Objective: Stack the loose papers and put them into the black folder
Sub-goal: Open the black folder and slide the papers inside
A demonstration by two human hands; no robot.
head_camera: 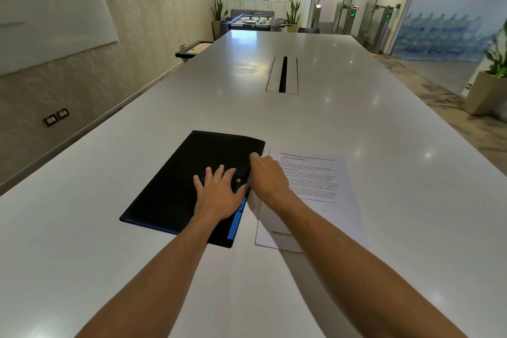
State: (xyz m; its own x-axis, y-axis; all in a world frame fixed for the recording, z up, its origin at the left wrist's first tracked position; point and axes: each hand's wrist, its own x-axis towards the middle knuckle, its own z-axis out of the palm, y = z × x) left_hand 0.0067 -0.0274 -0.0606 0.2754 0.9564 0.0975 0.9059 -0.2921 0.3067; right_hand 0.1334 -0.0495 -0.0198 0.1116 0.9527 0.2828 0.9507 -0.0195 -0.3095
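A flat black folder with a blue edge (175, 186) lies closed on the long, glossy white tabletop (315, 118), just left of centre in the lower half of the frame, turned at a slant so that its far corner points toward the upper right. The left hand (219, 192) rests palm down on the folder's cover with its fingers spread flat, gripping nothing. Just right of it, the right hand (270, 175) sits at the folder's right edge, fingers curled downward at the seam where the blue strip shows; whether the fingertips have actually caught the cover's edge cannot be made out. Beside the folder on the right, touching or nearly touching its edge, lies a stack of white printed paper sheets (323, 189), the top page covered in lines of black text, with the right forearm crossing over its lower left corner. Farther up the frame, in the middle of the tabletop, is a rectangular cable hatch with a dark slot (283, 74).
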